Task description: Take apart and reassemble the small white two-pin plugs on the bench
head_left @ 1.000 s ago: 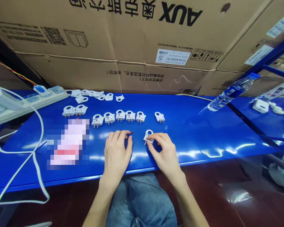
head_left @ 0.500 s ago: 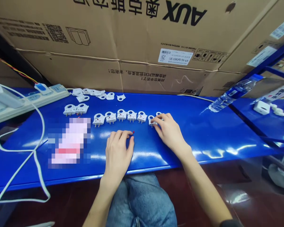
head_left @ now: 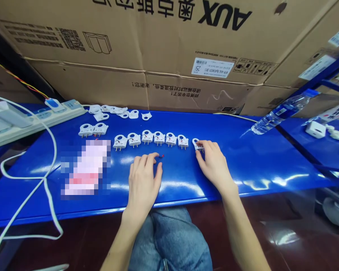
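Note:
On the blue table (head_left: 260, 158), several white two-pin plug housings (head_left: 159, 138) stand in a row, each with a round hole at the top and short wires on its face. At the right end, my right hand (head_left: 214, 162) pinches another white plug housing (head_left: 196, 142) between thumb and fingers, which partly cover it. My left hand (head_left: 142, 177) rests on the table before the row, thumb apart from the curled fingers. A small red-tipped part with a dark lead (head_left: 162, 155) lies at its index fingertip.
Two more plugs (head_left: 93, 129) stand at left, with loose white ring-shaped covers (head_left: 133, 114) behind. A power strip (head_left: 73, 109), white cable (head_left: 49, 150) and blurred pink item (head_left: 87, 165) are also left. A water bottle (head_left: 282, 113) lies right; a large carton (head_left: 101, 82) stands behind.
My right hand has left the last plug in the row and moved right to another plug. My left hand has hardly moved. The view has shifted slightly.

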Available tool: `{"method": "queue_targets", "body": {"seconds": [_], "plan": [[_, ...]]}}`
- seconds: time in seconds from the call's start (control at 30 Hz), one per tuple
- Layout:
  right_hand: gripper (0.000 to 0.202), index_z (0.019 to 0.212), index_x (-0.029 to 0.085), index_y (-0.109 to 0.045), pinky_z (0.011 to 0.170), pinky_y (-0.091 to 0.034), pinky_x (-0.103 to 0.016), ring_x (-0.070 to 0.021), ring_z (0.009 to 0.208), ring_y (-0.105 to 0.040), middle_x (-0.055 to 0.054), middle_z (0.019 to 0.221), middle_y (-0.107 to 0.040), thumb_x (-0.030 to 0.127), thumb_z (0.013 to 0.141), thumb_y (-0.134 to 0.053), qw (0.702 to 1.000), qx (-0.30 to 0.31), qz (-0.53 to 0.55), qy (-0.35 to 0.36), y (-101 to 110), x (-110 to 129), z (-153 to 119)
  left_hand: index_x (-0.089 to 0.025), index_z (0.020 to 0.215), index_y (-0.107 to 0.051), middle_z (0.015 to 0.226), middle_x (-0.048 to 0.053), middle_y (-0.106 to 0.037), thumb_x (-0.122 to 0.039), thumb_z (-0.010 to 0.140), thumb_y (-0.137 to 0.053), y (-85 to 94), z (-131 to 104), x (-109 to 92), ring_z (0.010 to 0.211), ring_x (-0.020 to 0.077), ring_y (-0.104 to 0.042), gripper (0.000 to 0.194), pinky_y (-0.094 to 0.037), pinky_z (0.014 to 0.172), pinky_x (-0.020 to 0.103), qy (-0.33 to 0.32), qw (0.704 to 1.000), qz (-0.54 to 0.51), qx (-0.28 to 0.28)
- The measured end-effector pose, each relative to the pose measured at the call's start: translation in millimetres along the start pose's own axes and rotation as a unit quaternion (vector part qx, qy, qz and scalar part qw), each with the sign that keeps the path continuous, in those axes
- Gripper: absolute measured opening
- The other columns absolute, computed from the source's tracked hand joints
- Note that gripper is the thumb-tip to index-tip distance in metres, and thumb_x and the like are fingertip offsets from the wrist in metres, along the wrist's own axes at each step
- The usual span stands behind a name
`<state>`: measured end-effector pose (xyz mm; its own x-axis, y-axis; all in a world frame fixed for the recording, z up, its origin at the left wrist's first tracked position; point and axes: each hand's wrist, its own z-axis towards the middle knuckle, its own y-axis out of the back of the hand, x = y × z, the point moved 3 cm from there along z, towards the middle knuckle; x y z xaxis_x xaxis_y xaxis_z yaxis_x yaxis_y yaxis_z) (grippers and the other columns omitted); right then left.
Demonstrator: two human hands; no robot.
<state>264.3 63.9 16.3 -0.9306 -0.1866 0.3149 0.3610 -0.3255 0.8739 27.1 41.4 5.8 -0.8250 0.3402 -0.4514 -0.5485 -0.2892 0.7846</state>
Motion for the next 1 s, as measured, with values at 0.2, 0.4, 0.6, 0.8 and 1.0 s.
{"method": "queue_targets", "body": {"seconds": [0.2,0.4,0.6,0.8,1.0], "plan": [[0.021,0.115,0.024,-0.066,0.095,-0.052,-0.044,-0.0286,0.111,-0.061,-0.008,0.114,-0.073,0.021,0.105,-0.048,0.992,0.01,0.123,-0.013,6,30,-36,-0.023,0.117,-0.066,0.111,0.009,-0.07,-0.027,0.104,-0.05,-1.9,0,-1,0.104,0.0307,-0.061,0.021,-0.046,0.084,0.044,0.006,1.0,0.021,0.021],[0.023,0.114,0.025,-0.068,0.098,-0.054,-0.043,-0.0261,0.113,-0.063,-0.007,0.115,-0.074,0.019,0.106,-0.048,0.976,0.036,0.212,0.022,-5,65,-33,-0.024,0.106,-0.065,0.107,0.008,-0.07,-0.023,0.101,-0.053,-2.5,0,0,0.1,0.0293,-0.06,0.013,-0.045,0.081,0.043,-0.002,1.0,0.006,0.02],[0.025,0.115,0.026,-0.069,0.098,-0.055,-0.041,-0.0241,0.112,-0.065,-0.007,0.115,-0.073,0.018,0.105,-0.048,0.969,0.013,0.244,0.03,-13,67,-24,-0.024,0.1,-0.063,0.104,0.007,-0.069,-0.025,0.101,-0.053,-2.1,0,1,0.098,0.0287,-0.06,0.011,-0.045,0.08,0.042,-0.001,1.0,0.008,0.017],[0.025,0.117,0.027,-0.069,0.1,-0.055,-0.042,-0.0245,0.113,-0.064,-0.007,0.119,-0.073,0.021,0.106,-0.048,0.967,0.019,0.255,0.005,-15,64,-26,-0.024,0.104,-0.061,0.107,0.008,-0.068,-0.025,0.106,-0.046,-3.0,1,-2,0.102,0.0284,-0.06,0.015,-0.046,0.084,0.042,-0.025,0.999,-0.013,0.037],[0.024,0.119,0.026,-0.069,0.1,-0.054,-0.042,-0.025,0.114,-0.063,-0.007,0.12,-0.072,0.023,0.107,-0.048,0.966,0.022,0.256,0.005,-15,64,-26,-0.022,0.103,-0.058,0.105,0.006,-0.07,-0.023,0.107,-0.044,-2.3,2,-5,0.101,0.0259,-0.061,0.014,-0.047,0.088,0.042,-0.036,0.997,-0.047,0.057]]}}
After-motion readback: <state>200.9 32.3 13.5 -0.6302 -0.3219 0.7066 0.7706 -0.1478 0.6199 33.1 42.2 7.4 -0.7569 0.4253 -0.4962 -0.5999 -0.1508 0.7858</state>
